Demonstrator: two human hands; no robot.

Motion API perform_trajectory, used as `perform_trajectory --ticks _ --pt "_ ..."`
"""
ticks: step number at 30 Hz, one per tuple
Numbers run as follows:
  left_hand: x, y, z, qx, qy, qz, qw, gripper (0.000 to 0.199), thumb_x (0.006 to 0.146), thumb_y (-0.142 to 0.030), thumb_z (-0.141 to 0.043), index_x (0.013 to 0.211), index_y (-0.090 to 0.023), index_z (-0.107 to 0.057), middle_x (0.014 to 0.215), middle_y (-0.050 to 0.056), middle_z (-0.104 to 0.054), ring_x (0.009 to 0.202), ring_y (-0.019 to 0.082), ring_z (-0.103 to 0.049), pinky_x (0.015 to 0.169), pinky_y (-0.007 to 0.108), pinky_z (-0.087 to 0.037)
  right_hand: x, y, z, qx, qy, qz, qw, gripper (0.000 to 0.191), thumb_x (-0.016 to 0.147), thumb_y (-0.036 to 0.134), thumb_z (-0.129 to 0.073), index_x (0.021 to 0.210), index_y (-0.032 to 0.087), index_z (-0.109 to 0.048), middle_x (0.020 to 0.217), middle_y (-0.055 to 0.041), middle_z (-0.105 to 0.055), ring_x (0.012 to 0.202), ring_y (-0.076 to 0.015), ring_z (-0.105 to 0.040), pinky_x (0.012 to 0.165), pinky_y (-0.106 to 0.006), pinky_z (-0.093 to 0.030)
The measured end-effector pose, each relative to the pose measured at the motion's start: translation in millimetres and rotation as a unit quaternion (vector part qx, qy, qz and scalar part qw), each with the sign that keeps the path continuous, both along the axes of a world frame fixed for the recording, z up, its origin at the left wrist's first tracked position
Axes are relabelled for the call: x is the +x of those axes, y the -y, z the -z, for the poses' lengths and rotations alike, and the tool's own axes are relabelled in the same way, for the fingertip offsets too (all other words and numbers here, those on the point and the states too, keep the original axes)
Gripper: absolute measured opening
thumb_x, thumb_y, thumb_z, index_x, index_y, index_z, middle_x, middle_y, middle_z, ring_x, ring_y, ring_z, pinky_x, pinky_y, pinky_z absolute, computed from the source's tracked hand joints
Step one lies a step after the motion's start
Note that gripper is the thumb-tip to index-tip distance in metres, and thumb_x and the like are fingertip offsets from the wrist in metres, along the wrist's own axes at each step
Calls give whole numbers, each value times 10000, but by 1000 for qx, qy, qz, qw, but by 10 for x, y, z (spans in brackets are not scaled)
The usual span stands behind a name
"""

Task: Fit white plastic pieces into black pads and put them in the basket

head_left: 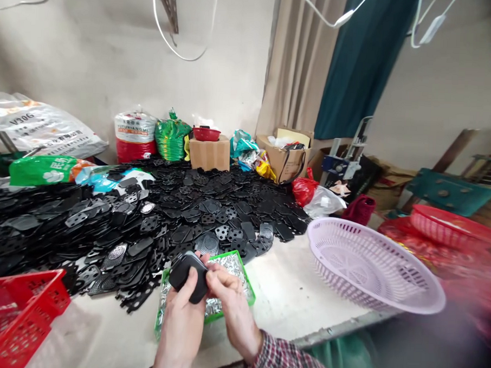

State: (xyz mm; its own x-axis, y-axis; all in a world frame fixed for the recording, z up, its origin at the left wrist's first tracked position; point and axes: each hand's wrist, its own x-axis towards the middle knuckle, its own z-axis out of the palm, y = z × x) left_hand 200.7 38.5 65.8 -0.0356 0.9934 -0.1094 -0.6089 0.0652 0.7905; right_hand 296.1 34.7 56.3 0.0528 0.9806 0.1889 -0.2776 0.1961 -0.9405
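My left hand point(185, 311) is closed on a black plate-like part point(188, 276), its thumb lying across the face. The fingers of my right hand point(228, 292) pinch at the right edge of the same part; whether they also hold something small cannot be made out. Both hands are over a green-rimmed tray point(247, 287) of small shiny metal pieces. Behind it spreads a large heap of black flat parts point(212, 204), some with holes or ridged patterns.
A red plastic basket point(24, 315) stands at the left front. To the right, a pale purple basket point(372, 265) overhangs the table edge. Sacks, a cardboard box point(210, 153) and an open carton point(285, 158) line the back. A red bag point(304, 189) lies behind the heap's right end.
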Motion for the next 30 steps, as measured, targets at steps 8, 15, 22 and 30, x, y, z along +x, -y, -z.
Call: perform_trajectory --ticks 8,15,22,30 --pt "-428 12 123 -101 -49 -62 992 440 666 -291 -827 1080 -250 -685 1062 40 -703 715 148 -682 503 183 -491 1290 -1050 41 -95 481 165 856 319 899 340 -484 1058 192 -718 1074 -88 -719 1012 -245 -649 867 -360 -500" --pt "-893 9 152 -121 -43 -103 986 416 833 -518 -610 1068 -182 -680 1035 117 -725 814 263 -715 494 266 -537 1443 -1701 370 -187 608 171 753 567 758 483 -702 1237 201 -590 1100 -160 -696 1081 -330 -622 877 -442 -467" --pt "-1105 156 339 -78 -71 -164 981 353 749 -343 -746 1031 -148 -666 1033 135 -724 789 262 -711 476 256 -515 1589 -1754 443 -170 600 213 752 426 855 354 -556 1255 214 -599 1190 -113 -666 1093 -257 -617 869 -328 -455" --pt "-902 180 329 -39 -124 -92 987 402 696 -343 -796 1030 -146 -691 1017 94 -707 801 223 -675 481 229 -464 1777 -1431 311 -142 594 230 758 333 858 335 -516 1129 251 -690 1046 -38 -721 963 -212 -646 783 -274 -464"
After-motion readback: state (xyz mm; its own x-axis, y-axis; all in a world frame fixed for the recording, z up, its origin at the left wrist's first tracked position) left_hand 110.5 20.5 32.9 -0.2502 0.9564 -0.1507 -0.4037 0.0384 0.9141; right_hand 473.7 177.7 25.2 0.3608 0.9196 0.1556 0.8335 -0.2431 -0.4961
